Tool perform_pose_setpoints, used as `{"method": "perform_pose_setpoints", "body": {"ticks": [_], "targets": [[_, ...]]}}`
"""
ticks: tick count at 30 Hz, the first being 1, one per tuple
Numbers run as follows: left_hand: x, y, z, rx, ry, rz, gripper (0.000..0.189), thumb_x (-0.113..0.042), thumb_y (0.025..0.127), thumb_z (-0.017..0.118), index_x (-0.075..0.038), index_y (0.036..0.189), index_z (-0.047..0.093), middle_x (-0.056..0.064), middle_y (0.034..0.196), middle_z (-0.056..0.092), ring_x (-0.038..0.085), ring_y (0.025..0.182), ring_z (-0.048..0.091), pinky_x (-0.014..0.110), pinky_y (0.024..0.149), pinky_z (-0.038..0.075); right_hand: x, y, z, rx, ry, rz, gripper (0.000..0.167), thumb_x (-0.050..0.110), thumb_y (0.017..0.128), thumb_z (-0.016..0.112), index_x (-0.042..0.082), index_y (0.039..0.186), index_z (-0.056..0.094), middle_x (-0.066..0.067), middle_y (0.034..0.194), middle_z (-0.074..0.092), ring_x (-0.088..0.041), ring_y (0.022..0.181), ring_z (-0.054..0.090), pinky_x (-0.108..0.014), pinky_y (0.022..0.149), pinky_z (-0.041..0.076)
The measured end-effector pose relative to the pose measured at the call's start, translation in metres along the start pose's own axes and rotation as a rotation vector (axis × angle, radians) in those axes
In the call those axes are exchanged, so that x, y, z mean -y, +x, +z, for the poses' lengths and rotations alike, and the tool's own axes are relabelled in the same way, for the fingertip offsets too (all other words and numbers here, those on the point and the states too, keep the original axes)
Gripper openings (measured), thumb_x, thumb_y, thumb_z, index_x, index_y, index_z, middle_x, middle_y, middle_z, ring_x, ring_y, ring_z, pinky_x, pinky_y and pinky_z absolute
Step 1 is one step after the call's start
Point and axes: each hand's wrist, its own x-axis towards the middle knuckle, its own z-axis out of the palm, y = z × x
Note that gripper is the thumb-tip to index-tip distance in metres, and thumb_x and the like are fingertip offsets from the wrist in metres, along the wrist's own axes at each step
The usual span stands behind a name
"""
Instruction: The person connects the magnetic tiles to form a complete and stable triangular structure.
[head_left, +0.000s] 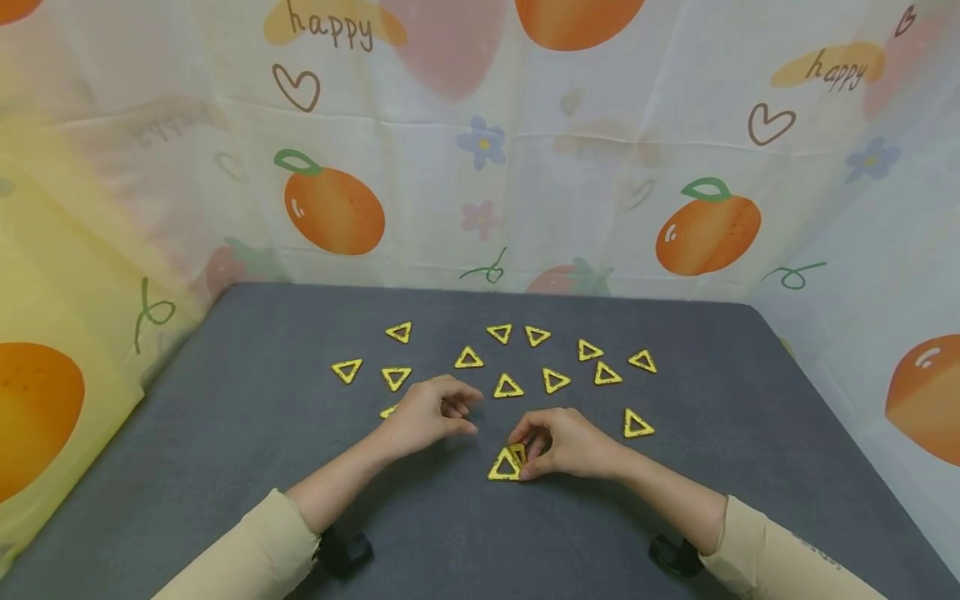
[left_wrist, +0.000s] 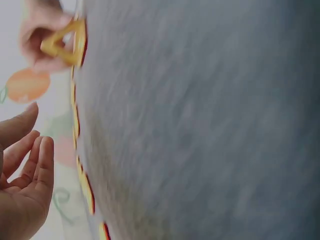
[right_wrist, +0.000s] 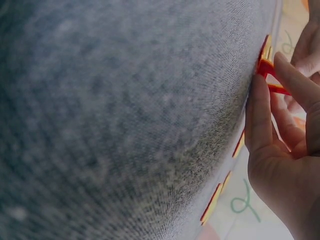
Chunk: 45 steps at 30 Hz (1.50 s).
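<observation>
My right hand (head_left: pixel 566 443) pinches a yellow triangular frame piece (head_left: pixel 517 452) near the front middle of the table. A second yellow triangular piece (head_left: pixel 504 475) stands or leans against it; how the two meet is partly hidden by the fingers. In the right wrist view, thumb and fingers grip a red-edged triangular piece (right_wrist: pixel 280 89) just at the table surface. My left hand (head_left: pixel 431 410) hovers to the left of these pieces, fingers loosely bent and holding nothing. Its thumb and fingertips are apart in the left wrist view. Under the left wrist, one yellow triangle (head_left: pixel 387 412) is mostly covered.
Several flat yellow triangles lie scattered on the dark grey table (head_left: pixel 247 400), mainly across its far half. One triangle (head_left: pixel 637 424) lies right of the right hand, another (head_left: pixel 508 387) just beyond both hands. A fruit-printed cloth (head_left: pixel 420 192) hangs behind the table.
</observation>
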Motion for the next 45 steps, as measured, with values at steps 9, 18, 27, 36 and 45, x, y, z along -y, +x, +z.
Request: {"method": "perform_pose_setpoints", "body": {"ticks": [9, 18, 27, 36, 45], "targets": [[0.016, 0.007, -0.035, -0.151, 0.008, -0.133, 0.042, -0.013, 0.086, 0.076, -0.006, 0.127, 0.065, 0.016, 0.120, 0.067, 0.026, 0.105, 0.065, 0.038, 0.087, 0.056, 0.000, -0.001, 0.000, 0.006, 0.006, -0.007, 0.036, 0.023, 0.075, 0.086, 0.018, 0.108, 0.071, 0.002, 0.097, 0.073, -0.006, 0.078, 0.069, -0.022, 0.068, 0.056], [0.033, 0.006, -0.045, -0.133, 0.054, -0.180, 0.044, -0.016, 0.087, 0.075, -0.006, 0.129, 0.064, 0.016, 0.124, 0.065, 0.026, 0.106, 0.063, 0.037, 0.083, 0.056, -0.002, -0.002, 0.000, 0.014, 0.021, -0.009, 0.036, 0.022, 0.076, 0.086, 0.018, 0.108, 0.070, 0.001, 0.096, 0.073, -0.008, 0.078, 0.070, -0.022, 0.067, 0.056], [0.041, 0.013, -0.029, -0.074, 0.172, -0.187, 0.049, -0.018, 0.085, 0.078, -0.002, 0.128, 0.064, 0.017, 0.122, 0.063, 0.029, 0.107, 0.062, 0.042, 0.091, 0.054, -0.003, -0.001, 0.000, 0.013, 0.014, -0.011, 0.037, 0.023, 0.076, 0.086, 0.018, 0.109, 0.070, 0.002, 0.096, 0.073, -0.007, 0.078, 0.069, -0.022, 0.067, 0.055], [0.038, 0.015, -0.023, -0.120, 0.223, -0.198, 0.049, -0.015, 0.084, 0.079, 0.005, 0.126, 0.063, 0.023, 0.120, 0.060, 0.032, 0.103, 0.064, 0.043, 0.090, 0.055, -0.002, 0.000, -0.001, 0.012, -0.012, -0.014, 0.037, 0.024, 0.076, 0.086, 0.019, 0.109, 0.070, 0.003, 0.099, 0.073, -0.004, 0.078, 0.068, -0.022, 0.068, 0.055], [0.038, 0.015, -0.023, -0.131, 0.227, -0.206, 0.044, -0.014, 0.086, 0.076, 0.004, 0.124, 0.065, 0.022, 0.116, 0.060, 0.031, 0.101, 0.064, 0.043, 0.089, 0.054, -0.003, -0.001, -0.001, 0.009, -0.006, -0.019, 0.037, 0.024, 0.076, 0.086, 0.019, 0.109, 0.070, 0.003, 0.099, 0.072, -0.005, 0.079, 0.068, -0.022, 0.069, 0.055]]}}
